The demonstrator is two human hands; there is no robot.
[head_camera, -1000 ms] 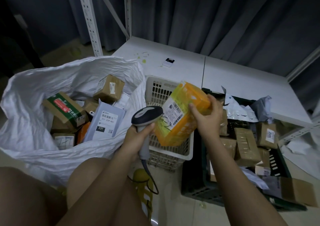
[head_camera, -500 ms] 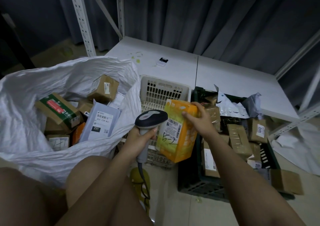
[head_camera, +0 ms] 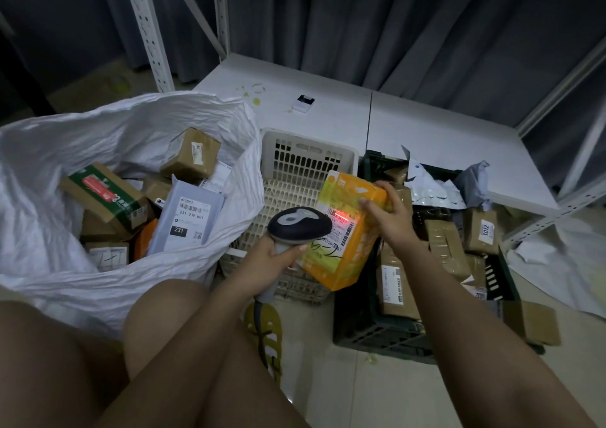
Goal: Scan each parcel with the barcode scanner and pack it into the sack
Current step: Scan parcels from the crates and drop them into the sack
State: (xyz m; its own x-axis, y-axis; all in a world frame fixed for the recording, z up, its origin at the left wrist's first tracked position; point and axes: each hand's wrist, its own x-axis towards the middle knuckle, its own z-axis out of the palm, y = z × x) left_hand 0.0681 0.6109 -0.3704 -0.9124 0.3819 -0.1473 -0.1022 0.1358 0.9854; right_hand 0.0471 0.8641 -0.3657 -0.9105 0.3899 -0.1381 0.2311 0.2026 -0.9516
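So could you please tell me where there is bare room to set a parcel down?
The white shelf behind the baskets is bare except a small device. The white basket looks empty. The dark crate and sack are crowded.

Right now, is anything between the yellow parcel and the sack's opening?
Nothing visible. The yellow parcel is held up by the right hand; only the scanner in the left hand sits beside it toward the open white sack.

Left hand [head_camera: 272, 259]: fingers wrapped around a handle, forearm angled up from lower centre. Right hand [head_camera: 390, 214]: fingers clamped, wrist bent, arm reaching in from lower right.
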